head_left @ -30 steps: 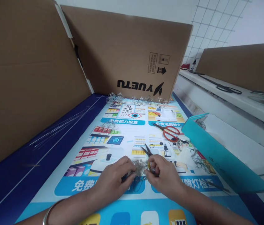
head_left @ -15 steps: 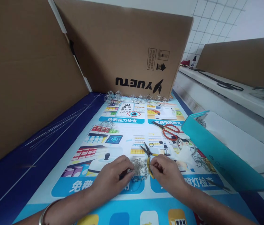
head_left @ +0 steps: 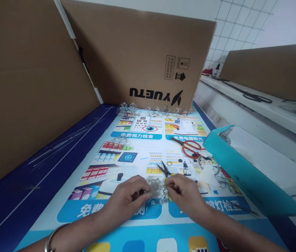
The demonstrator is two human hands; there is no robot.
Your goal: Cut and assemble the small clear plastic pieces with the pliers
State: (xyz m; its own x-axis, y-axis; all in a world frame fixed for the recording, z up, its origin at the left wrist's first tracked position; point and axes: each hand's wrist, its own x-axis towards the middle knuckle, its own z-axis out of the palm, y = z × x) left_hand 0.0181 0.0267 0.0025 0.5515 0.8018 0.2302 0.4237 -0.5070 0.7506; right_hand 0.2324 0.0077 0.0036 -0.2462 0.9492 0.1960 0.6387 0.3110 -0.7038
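A tangled, clear-beaded silvery wire piece (head_left: pixel 156 190) is pinched at its left side by my left hand (head_left: pixel 131 194), thumb and fingers closed. My right hand (head_left: pixel 183 190) is closed in a pinch at the right edge of that piece; what lies between its fingertips is too small to make out. Yellow-handled pliers (head_left: pixel 165 169) lie on the printed mat, jaws apart and pointing away from me. My right hand partly covers their handles.
Red-handled scissors (head_left: pixel 190 147) and a wire coil (head_left: pixel 220 168) lie to the right, beside an open teal box (head_left: pixel 253 175). More beaded wire pieces (head_left: pixel 153 111) line the foot of a cardboard panel (head_left: pixel 137 52). Another tangle (head_left: pixel 120 140) sits at left.
My right hand has shifted slightly left to the edge of the wire piece and covers more of the pliers' handles. My left hand stays nearly in place.
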